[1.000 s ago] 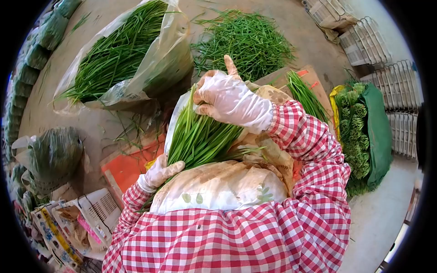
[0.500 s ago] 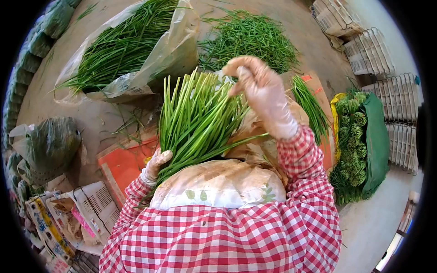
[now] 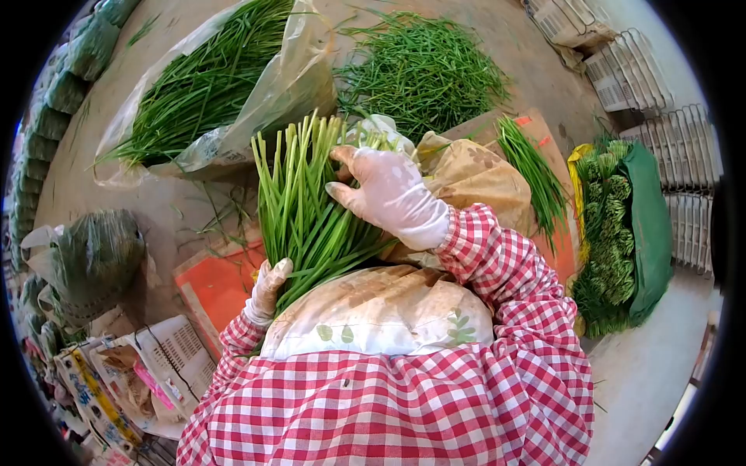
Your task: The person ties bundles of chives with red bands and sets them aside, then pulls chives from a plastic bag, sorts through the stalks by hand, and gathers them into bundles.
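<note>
A large bundle of long green stalks (image 3: 307, 206) lies across my lap, cut pale ends pointing away from me. My gloved left hand (image 3: 270, 287) is wrapped round its lower left side, thumb on top. My gloved right hand (image 3: 388, 190) is at the bundle's upper right, thumb and fingertips curled against the stalks; whether it grips any is hard to tell. Under the bundle is a stained cloth with leaf prints (image 3: 381, 311). A smaller bunch of stalks (image 3: 532, 175) lies to the right on a cardboard sheet (image 3: 556, 233).
Beyond my hands are an open plastic bag of stalks (image 3: 210, 85) and a loose green heap (image 3: 427, 74). Tied bunches in a green cover (image 3: 649, 233) stand at the right, near wire racks (image 3: 684, 147). At the left are a filled bag (image 3: 97, 260) and newspapers (image 3: 175, 353).
My right hand rose off the stalks, then came down onto the bundle's upper right. The bundle's cut ends have come into view and shifted left. My left hand stays at its lower left.
</note>
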A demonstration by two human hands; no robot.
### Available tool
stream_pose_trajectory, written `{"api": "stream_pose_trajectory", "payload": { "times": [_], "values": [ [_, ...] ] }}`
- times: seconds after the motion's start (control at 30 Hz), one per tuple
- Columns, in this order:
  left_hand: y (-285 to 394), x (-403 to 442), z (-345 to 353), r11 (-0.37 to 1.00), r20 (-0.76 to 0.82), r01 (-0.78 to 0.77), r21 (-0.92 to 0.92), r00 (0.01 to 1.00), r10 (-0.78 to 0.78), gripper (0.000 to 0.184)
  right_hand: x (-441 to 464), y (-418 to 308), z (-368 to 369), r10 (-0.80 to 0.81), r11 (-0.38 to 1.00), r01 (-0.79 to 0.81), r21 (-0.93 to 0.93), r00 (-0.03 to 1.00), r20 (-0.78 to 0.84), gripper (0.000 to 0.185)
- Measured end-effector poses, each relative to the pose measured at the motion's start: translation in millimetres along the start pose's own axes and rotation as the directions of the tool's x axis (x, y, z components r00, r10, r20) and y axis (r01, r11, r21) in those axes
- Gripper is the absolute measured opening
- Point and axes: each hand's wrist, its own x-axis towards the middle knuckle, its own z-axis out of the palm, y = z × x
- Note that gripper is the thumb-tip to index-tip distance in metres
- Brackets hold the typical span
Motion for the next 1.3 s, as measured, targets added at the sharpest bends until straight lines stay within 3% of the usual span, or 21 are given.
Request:
{"api": "stream_pose_trajectory", "payload": {
  "times": [0.1, 0.13, 0.23, 0.3, 0.37, 0.43, 0.5, 0.57, 0.6, 0.63, 0.67, 0.7, 0.73, 0.8, 0.83, 0.9, 0.93, 1.07, 1.17, 1.27, 1.3],
  "values": [
    [-6, -5, -2, 0.824, 0.121, -0.323, 0.464, 0.945, 0.302, 0.038, 4, -1, 2, -0.085, 0.992, 0.073, -0.099, 0.988, -0.125, 0.033],
    [-8, -5, -1, 0.986, 0.018, -0.034, 0.166, 0.999, 0.031, 0.036, 8, 1, 0, -0.139, 0.985, 0.123, -0.123, 0.982, -0.125, 0.030],
    [-32, -12, 7, 0.936, -0.051, 0.320, -0.146, 0.943, -0.330, 0.027, 20, 12, -8, -0.252, 0.910, 0.171, -0.378, 0.951, -0.177, 0.010],
    [-54, -18, 7, 0.964, -0.121, 0.213, -0.159, 0.965, -0.233, 0.025, 44, 31, -22, -0.212, 0.910, 0.086, -0.405, 0.937, -0.279, 0.009],
    [-62, -15, 1, 0.937, -0.060, 0.152, -0.315, 0.982, -0.179, 0.028, 69, 56, -44, -0.325, 0.918, 0.207, -0.337, 0.880, -0.347, 0.007],
    [-50, -11, 5, 0.866, -0.027, 0.191, -0.462, 0.973, -0.229, 0.035, 89, 71, -62, -0.410, 0.814, 0.142, -0.564, 0.827, -0.384, 0.008],
    [-33, -5, 10, 0.771, 0.016, 0.226, -0.595, 0.963, -0.270, 0.042, 112, 84, -90, -0.185, 0.654, -0.213, -0.726, 0.885, -0.426, 0.016],
    [-11, -2, 15, 0.684, 0.052, 0.250, -0.686, 0.954, -0.296, 0.049, 118, 106, -113, -0.022, 0.759, -0.288, -0.584, 0.885, -0.465, 0.037],
    [1, 1, 16, 0.652, 0.063, 0.255, -0.714, 0.951, -0.303, 0.051, 115, 111, -112, 0.056, 0.844, -0.299, -0.445, 0.875, -0.482, 0.068],
    [18, 4, 23, 0.611, 0.132, 0.300, -0.732, 0.943, -0.305, 0.068, 111, 116, -107, 0.046, 0.844, -0.291, -0.450, 0.876, -0.481, 0.068],
    [25, 6, 24, 0.565, 0.205, 0.352, -0.746, 0.929, -0.308, 0.086, 100, 111, -93, 0.076, 0.989, -0.096, -0.111, 0.981, -0.177, 0.079],
    [23, 8, 25, 0.562, 0.204, 0.350, -0.750, 0.929, -0.308, 0.086, 88, 105, -79, -0.029, 0.955, -0.011, 0.296, 0.991, 0.130, 0.089],
    [21, 8, 27, 0.536, 0.222, 0.357, -0.765, 0.928, -0.300, 0.092, 78, 100, -66, -0.077, 0.883, -0.123, 0.453, 0.913, 0.400, 0.096],
    [19, 11, 25, 0.537, 0.279, 0.390, -0.748, 0.919, -0.279, 0.104, 53, 104, -46, -0.177, 0.865, -0.199, 0.461, 0.738, 0.651, 0.099],
    [19, 11, 24, 0.534, 0.277, 0.393, -0.749, 0.917, -0.287, 0.104, 40, 101, -45, -0.177, 0.924, -0.116, 0.364, 0.715, 0.677, 0.095],
    [17, 11, 22, 0.487, 0.312, 0.415, -0.768, 0.907, -0.282, 0.104, 27, 89, -69, 0.050, 0.873, -0.437, 0.215, 0.519, 0.853, 0.081],
    [17, 11, 24, 0.461, 0.328, 0.423, -0.780, 0.904, -0.275, 0.104, 14, 114, -63, 0.053, 0.846, -0.441, 0.300, 0.629, 0.775, 0.062],
    [11, 12, 21, 0.490, 0.343, 0.431, -0.757, 0.902, -0.263, 0.101, -4, 87, -111, 0.052, 0.831, -0.421, 0.363, 0.709, 0.703, 0.028],
    [1, 9, 17, 0.439, 0.356, 0.476, -0.762, 0.874, -0.330, 0.089, 5, 77, -147, 0.137, 0.875, -0.377, 0.303, 0.793, 0.594, 0.025],
    [15, 19, 20, 0.385, 0.390, 0.494, -0.779, 0.864, -0.319, 0.075, 23, 109, -162, -0.097, 0.877, -0.056, 0.478, 0.952, 0.289, 0.035],
    [2, 19, 14, 0.389, 0.384, 0.491, -0.780, 0.865, -0.322, 0.075, 28, 107, -162, -0.043, 0.962, -0.002, 0.275, 0.987, 0.158, 0.034]
  ]
}}
